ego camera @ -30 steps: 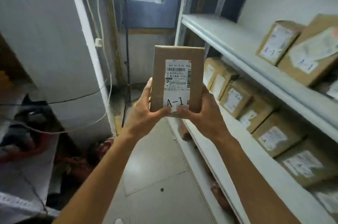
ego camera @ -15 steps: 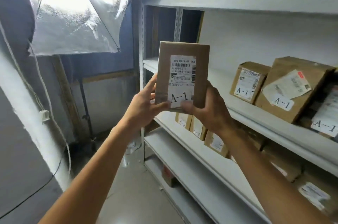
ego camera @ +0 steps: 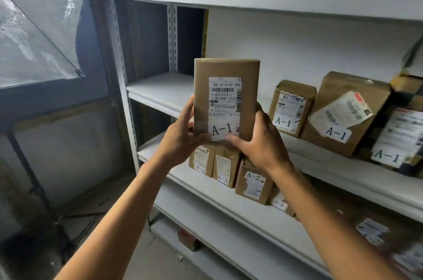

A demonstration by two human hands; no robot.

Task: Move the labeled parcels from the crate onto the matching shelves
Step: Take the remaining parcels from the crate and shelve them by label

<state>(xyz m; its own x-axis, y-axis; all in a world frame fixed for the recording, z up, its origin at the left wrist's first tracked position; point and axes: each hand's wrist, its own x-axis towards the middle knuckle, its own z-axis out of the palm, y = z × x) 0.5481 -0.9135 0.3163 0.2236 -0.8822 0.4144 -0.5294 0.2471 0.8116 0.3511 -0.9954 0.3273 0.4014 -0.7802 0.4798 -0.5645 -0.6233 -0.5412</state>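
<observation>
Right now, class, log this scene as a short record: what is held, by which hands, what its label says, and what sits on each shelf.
held item: brown parcel, upright, in front of the shelves
label on held item: A-1
left hand: grips the parcel's lower left edge
right hand: grips the parcel's lower right edge
upper shelf: parcels marked A-1 at the right, bare at the left end
lower shelf: parcels marked A-2
placed yet: no, parcel not on any shelf

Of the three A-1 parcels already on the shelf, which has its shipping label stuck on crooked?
The middle A-1 parcel, the largest: its white label sits tilted, while the left parcel's label is square.
</observation>
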